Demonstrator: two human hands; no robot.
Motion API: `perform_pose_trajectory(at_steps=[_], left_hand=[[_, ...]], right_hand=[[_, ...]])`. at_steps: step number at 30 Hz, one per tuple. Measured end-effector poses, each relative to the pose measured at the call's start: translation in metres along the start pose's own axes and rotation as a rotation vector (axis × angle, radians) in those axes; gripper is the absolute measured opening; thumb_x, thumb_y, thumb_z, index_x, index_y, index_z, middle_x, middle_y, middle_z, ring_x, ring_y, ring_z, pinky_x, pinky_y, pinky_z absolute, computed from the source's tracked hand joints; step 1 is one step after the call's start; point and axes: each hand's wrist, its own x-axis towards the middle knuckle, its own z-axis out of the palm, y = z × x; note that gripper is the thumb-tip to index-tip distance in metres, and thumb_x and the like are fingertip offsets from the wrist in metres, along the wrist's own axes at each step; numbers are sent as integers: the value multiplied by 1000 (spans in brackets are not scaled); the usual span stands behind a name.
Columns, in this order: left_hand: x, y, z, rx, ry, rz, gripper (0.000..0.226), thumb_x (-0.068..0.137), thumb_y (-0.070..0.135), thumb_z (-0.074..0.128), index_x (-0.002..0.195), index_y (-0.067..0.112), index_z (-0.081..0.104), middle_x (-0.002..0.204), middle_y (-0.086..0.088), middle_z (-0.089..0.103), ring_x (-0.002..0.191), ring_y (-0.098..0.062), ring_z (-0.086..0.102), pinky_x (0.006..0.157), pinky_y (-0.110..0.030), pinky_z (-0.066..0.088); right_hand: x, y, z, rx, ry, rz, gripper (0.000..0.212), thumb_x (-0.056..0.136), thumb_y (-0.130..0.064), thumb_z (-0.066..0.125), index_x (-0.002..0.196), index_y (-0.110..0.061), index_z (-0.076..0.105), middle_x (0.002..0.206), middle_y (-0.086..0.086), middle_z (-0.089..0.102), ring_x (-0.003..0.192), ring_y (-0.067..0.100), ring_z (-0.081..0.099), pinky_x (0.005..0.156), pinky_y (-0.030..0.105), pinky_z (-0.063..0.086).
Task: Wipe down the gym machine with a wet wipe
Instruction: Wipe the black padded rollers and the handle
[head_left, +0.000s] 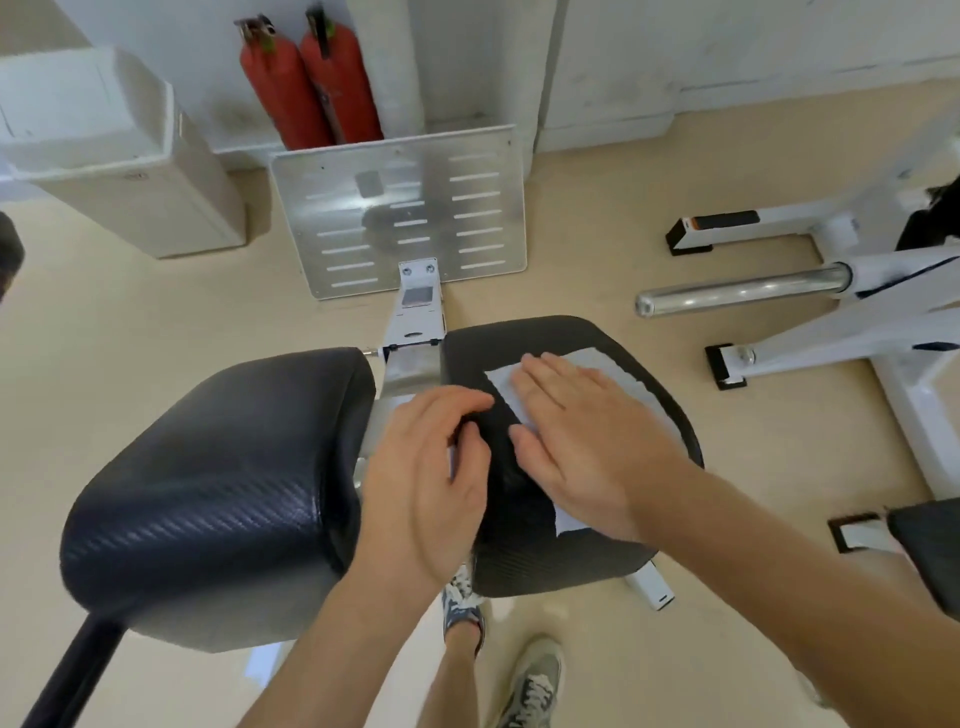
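The gym machine has two black padded cushions: a large left pad (218, 483) and a right pad (545, 551), joined by a white and metal frame (415, 322). A white wet wipe (618, 369) lies spread flat on the right pad. My right hand (587, 441) rests flat on the wipe, palm down, fingers together and stretched forward. My left hand (431, 483) grips the inner left edge of the right pad, its fingers curled over the rim. A corner of the wipe shows below my right wrist.
A metal footplate (400, 213) stands ahead on the frame. Two red fire extinguishers (311, 83) lean at the wall behind it. A white box (119, 150) sits at the left. Another white machine with a chrome bar (737, 293) stands to the right. My feet (530, 686) are below.
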Motion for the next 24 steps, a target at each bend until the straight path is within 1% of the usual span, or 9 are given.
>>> perform_pose_trajectory(at_steps=[3,7,9,11,14,17,20,22,24], left_hand=[[16,-8,-5,75,-140,-61,31,91,21,45,118,21,61,114,7,61,102,-8,55,91,-27,48],[43,-15,-12,158,-238,-126,35,94,20,43,127,24,56,119,7,62,106,-12,56,91,-26,45],[53,-14,-14,186,-322,-125,37,96,21,48,133,25,50,122,8,61,108,-11,56,91,-25,43],[56,-14,-17,211,-373,-119,39,96,27,47,136,27,47,125,10,59,110,-9,55,91,-22,42],[54,-20,-21,179,-375,-131,33,95,32,48,127,29,57,122,17,60,106,-3,56,90,-19,44],[52,-24,-28,127,-428,-135,34,95,29,52,128,33,59,121,25,59,108,3,55,91,-12,42],[51,-25,-33,114,-445,-201,39,93,18,54,124,41,61,112,26,65,93,-3,61,82,-11,44],[52,-24,-30,81,-409,-168,36,90,13,55,113,38,67,108,27,66,94,1,60,84,-11,46],[55,-22,-23,70,-360,-169,25,89,21,57,107,34,67,105,27,61,97,7,55,86,-10,45]], right_hand=[[24,-8,2,30,-95,-38,59,102,-45,12,154,-18,14,162,3,12,149,14,7,120,32,5],[81,5,9,218,-283,-101,58,102,-48,14,151,-19,26,161,3,16,149,14,9,121,37,9],[103,28,16,262,-328,-31,59,101,-47,16,145,-14,35,158,6,24,147,18,16,119,39,16],[118,53,25,239,-337,108,51,101,-42,21,133,-8,43,144,7,40,138,23,30,110,37,26],[140,60,35,149,-323,211,54,99,-44,19,130,-8,45,135,10,44,131,26,37,105,41,30],[159,31,41,154,-346,163,59,100,-47,17,140,-10,39,147,10,38,136,24,32,111,43,27],[145,1,27,190,-363,-6,58,102,-43,17,149,-12,27,158,4,23,145,18,18,117,39,17],[114,7,16,199,-361,-68,57,104,-42,17,154,-16,18,162,-3,10,148,11,7,119,35,8],[91,36,11,175,-382,-11,57,104,-44,17,155,-20,9,162,-8,3,148,6,1,119,32,3]])
